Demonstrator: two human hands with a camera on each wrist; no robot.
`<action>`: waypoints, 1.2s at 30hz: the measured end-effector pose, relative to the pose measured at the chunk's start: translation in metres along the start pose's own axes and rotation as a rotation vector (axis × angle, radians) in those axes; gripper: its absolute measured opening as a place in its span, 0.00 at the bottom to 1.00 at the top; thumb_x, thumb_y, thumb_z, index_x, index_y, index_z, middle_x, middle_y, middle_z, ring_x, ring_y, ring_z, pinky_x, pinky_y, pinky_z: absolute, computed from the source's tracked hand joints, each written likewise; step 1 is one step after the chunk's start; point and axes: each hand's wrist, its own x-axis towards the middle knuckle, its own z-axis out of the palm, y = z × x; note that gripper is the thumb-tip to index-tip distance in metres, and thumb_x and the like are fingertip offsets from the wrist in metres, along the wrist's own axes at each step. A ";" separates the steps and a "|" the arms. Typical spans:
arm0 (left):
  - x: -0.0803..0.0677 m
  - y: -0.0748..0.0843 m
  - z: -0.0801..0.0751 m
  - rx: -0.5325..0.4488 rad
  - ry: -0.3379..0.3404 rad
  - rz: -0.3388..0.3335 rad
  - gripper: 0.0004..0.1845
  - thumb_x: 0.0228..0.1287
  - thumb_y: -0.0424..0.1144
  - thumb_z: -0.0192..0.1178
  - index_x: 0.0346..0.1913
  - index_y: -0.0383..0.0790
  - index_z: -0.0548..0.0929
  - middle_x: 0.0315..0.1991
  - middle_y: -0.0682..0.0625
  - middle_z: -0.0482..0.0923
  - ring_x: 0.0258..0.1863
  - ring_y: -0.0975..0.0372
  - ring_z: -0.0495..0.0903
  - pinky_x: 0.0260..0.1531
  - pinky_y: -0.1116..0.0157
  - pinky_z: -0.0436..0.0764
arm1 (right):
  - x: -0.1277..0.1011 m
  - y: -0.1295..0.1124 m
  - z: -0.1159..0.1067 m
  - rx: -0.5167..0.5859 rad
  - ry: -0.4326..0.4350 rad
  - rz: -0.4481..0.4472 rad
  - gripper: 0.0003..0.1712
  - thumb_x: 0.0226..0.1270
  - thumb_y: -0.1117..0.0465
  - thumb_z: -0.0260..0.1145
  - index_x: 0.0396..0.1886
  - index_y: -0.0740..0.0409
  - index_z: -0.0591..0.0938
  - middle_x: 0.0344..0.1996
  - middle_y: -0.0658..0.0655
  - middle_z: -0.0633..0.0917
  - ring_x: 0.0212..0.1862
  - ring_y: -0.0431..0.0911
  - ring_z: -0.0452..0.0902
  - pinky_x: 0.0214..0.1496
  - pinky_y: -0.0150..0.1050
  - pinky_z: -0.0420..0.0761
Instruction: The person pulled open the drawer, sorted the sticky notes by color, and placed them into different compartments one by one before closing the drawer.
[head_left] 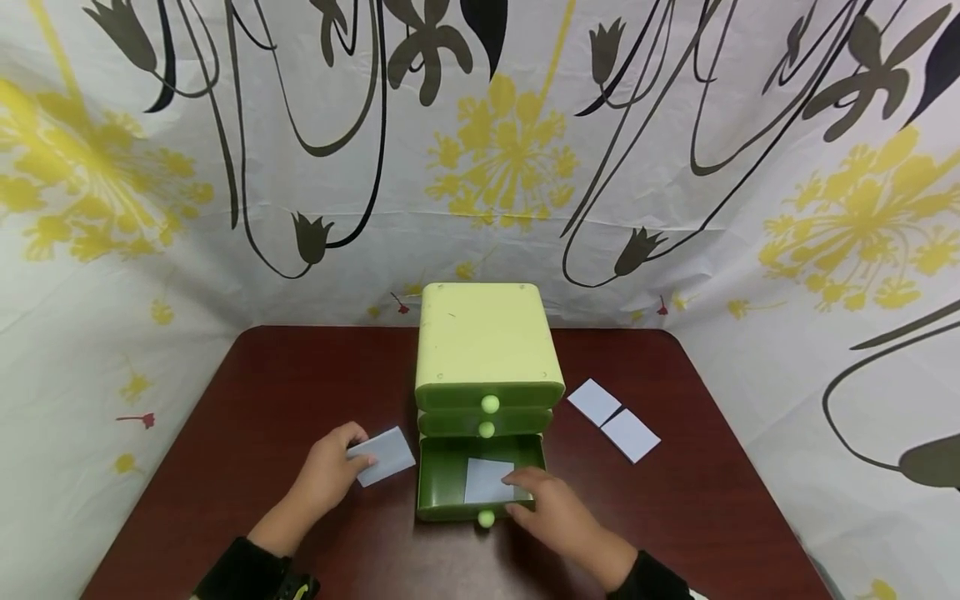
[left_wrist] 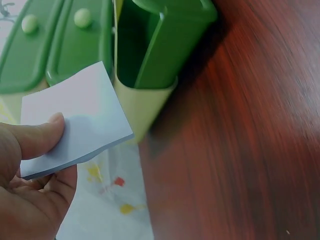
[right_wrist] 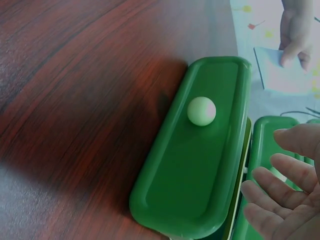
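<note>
Nearest the camera are the two dark sleeves and the hands that come out of them. The right hand (head_left: 558, 510) hovers over the front of the open bottom drawer (head_left: 442, 487), fingers relaxed and slightly spread, gripping nothing; in the right wrist view its fingertips (right_wrist: 280, 192) hang loose just beside the drawer's green front and pale round knob (right_wrist: 202, 111). The left hand (head_left: 330, 471) pinches a pale blue-grey paper pad (head_left: 382, 456) between thumb and fingers, held just to the left of the drawer; the left wrist view shows the thumb (left_wrist: 37, 135) pressed on top of the pad's corner.

Behind both hands, on the dark red table (head_left: 255, 400), stands the light green drawer cabinet (head_left: 483, 346), with three drawers stacked; the upper two are closed and the lowest is pulled out toward the person.

One pad (head_left: 489, 481) already lies flat in the open drawer, just beyond the right hand's fingers. To the right of that hand and farther back, two more pads (head_left: 613, 420) lie on the table, touching corner to corner. So, judging by this, one pad is stowed, one is in hand and two wait.

The pads look alike: small, square, thin stacks of plain sheets, the held one bending slightly at its free edge.
</note>
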 end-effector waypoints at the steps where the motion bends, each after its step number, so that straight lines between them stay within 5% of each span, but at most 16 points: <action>1: -0.001 0.004 0.002 0.005 0.004 0.015 0.09 0.59 0.28 0.65 0.35 0.39 0.75 0.34 0.46 0.78 0.31 0.60 0.76 0.26 0.65 0.75 | -0.001 0.001 -0.001 -0.001 0.002 0.005 0.18 0.61 0.63 0.69 0.51 0.63 0.82 0.51 0.60 0.81 0.53 0.54 0.79 0.50 0.48 0.81; 11: -0.002 0.028 0.037 0.007 -0.006 0.119 0.10 0.57 0.29 0.67 0.34 0.40 0.75 0.33 0.50 0.77 0.33 0.60 0.76 0.28 0.64 0.76 | -0.011 0.005 -0.009 0.017 0.009 0.060 0.19 0.61 0.63 0.69 0.53 0.63 0.82 0.52 0.61 0.81 0.55 0.56 0.78 0.52 0.52 0.80; 21: 0.007 0.037 0.079 -0.009 -0.090 0.225 0.09 0.58 0.29 0.66 0.35 0.40 0.75 0.32 0.52 0.73 0.29 0.63 0.70 0.26 0.69 0.72 | -0.021 0.014 -0.015 -0.029 0.075 0.077 0.19 0.59 0.63 0.70 0.51 0.61 0.82 0.50 0.59 0.82 0.51 0.53 0.79 0.48 0.49 0.81; 36: 0.028 0.042 0.115 -0.131 -0.296 0.209 0.09 0.60 0.30 0.65 0.38 0.36 0.74 0.30 0.50 0.72 0.27 0.62 0.66 0.29 0.64 0.69 | -0.040 0.031 -0.024 -0.008 0.164 0.103 0.19 0.57 0.63 0.72 0.50 0.59 0.84 0.49 0.56 0.83 0.52 0.53 0.79 0.52 0.51 0.79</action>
